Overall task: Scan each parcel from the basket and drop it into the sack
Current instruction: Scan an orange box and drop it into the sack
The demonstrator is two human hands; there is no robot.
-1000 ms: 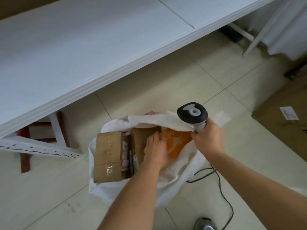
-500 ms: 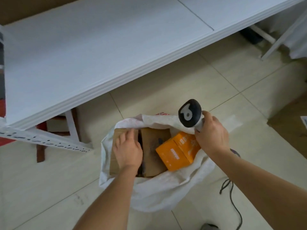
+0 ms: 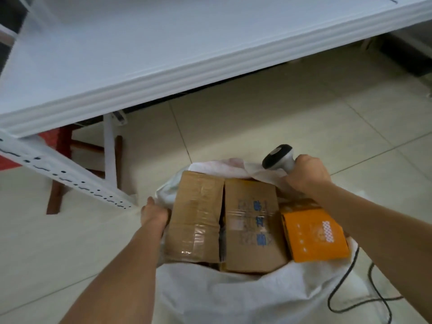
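Observation:
A white woven sack (image 3: 229,298) stands open on the tiled floor in front of me. Inside lie two brown cardboard parcels side by side, a taped one (image 3: 196,218) on the left and a blue-printed one (image 3: 252,225) in the middle, plus an orange box (image 3: 313,235) on the right. My left hand (image 3: 154,213) grips the sack's left rim beside the taped parcel. My right hand (image 3: 306,174) holds the black-and-white barcode scanner (image 3: 278,156) together with the sack's far right rim. The basket is out of view.
A white table (image 3: 163,43) spans the top, its slotted white leg (image 3: 60,176) slanting down at left. A red-brown stool (image 3: 63,160) stands under it. The scanner's black cable (image 3: 350,288) loops on the floor at lower right.
My left hand has come off the cardboard parcel inside the sack and taken the sack's left rim. The view has moved closer to the sack. My right hand still holds the scanner.

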